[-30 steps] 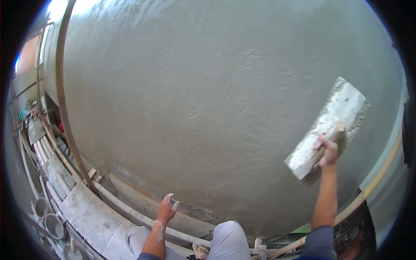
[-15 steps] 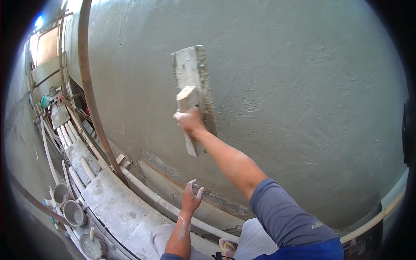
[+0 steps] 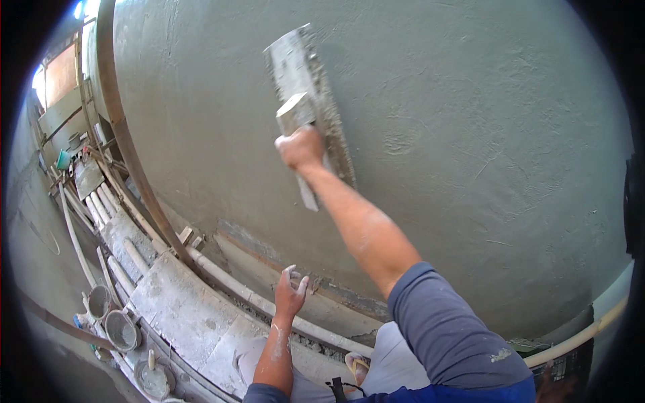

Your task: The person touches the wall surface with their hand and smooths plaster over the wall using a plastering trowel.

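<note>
Wrapped round the handle of a long plastering trowel (image 3: 293,64), my right hand (image 3: 302,148) reaches up at arm's length. The trowel's metal blade is crusted with mortar along its right edge and tilts a little to the left at its top. It lies against or very near the grey plastered wall (image 3: 437,134); I cannot tell whether it touches. Low in front of me, my left hand (image 3: 290,289) is raised with its fingers loosely curled and apart, whitened by plaster, holding nothing.
A wooden pole (image 3: 124,134) rises at the left before the wall. Dusty planks (image 3: 181,309) form a walkway below, edged by a long bamboo pole (image 3: 269,305). Mortar buckets (image 3: 122,330) stand along its left side. Another bamboo pole (image 3: 578,342) runs at lower right.
My right hand has moved the trowel higher up the wall, its top now leaning more to the left. My left hand has risen slightly. The view has shifted a little.
</note>
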Demonstrator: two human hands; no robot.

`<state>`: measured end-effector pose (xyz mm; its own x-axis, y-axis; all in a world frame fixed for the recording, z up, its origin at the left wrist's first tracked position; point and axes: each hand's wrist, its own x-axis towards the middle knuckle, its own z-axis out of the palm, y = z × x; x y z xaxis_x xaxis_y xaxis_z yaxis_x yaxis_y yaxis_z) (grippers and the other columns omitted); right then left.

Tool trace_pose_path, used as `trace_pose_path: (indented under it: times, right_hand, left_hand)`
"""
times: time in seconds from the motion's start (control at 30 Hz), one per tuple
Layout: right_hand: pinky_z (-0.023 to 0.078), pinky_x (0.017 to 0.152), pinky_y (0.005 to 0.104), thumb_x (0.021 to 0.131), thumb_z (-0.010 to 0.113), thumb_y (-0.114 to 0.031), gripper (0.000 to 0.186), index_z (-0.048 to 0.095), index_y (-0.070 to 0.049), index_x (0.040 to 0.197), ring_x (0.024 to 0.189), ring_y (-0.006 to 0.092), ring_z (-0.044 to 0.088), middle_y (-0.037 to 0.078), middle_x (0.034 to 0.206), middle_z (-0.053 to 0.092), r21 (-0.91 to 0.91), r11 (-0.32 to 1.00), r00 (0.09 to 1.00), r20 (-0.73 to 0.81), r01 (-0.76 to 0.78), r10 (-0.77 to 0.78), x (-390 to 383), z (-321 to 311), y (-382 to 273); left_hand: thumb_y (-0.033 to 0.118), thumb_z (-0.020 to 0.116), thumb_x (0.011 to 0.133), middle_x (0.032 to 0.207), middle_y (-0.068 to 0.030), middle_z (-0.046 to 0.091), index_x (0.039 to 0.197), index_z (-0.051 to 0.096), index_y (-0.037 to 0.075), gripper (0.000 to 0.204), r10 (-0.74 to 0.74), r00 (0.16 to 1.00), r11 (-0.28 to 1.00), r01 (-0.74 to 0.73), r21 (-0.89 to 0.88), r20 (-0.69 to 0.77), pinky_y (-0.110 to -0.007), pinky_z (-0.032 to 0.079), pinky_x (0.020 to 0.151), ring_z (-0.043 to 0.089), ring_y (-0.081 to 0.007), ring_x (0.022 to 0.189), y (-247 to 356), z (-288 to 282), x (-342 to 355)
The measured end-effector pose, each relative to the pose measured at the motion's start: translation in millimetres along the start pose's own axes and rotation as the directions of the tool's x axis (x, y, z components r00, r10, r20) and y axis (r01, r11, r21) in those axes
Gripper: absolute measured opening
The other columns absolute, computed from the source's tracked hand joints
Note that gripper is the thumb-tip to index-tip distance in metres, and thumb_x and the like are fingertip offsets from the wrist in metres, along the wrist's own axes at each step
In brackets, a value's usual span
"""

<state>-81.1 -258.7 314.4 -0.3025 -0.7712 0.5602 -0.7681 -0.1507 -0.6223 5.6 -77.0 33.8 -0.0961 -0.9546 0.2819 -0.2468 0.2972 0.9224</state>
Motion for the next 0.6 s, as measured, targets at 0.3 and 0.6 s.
trace_pose_path:
  times: [0.3, 0.6]
  right_hand:
    - [0.047, 0.051, 0.0405, 0.064, 0.062, -0.018, 0.027, 0.055, 0.005, 0.050, 0.044, 0.0275, 0.058, 0.019, 0.046, 0.053, 0.151, 0.987, 0.987, -0.142, -0.058, 0.080, -25, -119, 45]
    - [0.043, 0.041, 0.0289, 0.068, 0.063, -0.007, 0.016, 0.059, 0.003, 0.056, 0.041, 0.0156, 0.057, 0.008, 0.048, 0.056, 0.330, 0.934, 0.983, -0.070, -0.138, 0.170, -48, -216, 51]
  left_hand:
    - [0.022, 0.071, 0.082, 0.094, -0.0132, 0.065, 0.121, 0.051, 0.003, 0.048, -0.061, 0.998, 0.998, 0.061, -0.004, 0.026, -0.034, 0.051, 0.065, 0.063, -0.0219, 0.067, 7, 5, -9]
    - [0.024, 0.070, 0.082, 0.097, -0.0124, 0.065, 0.123, 0.049, 0.003, 0.051, -0.019, 0.999, 0.999, 0.017, 0.035, 0.049, -0.035, 0.050, 0.065, 0.061, -0.0232, 0.066, 31, 11, -37]
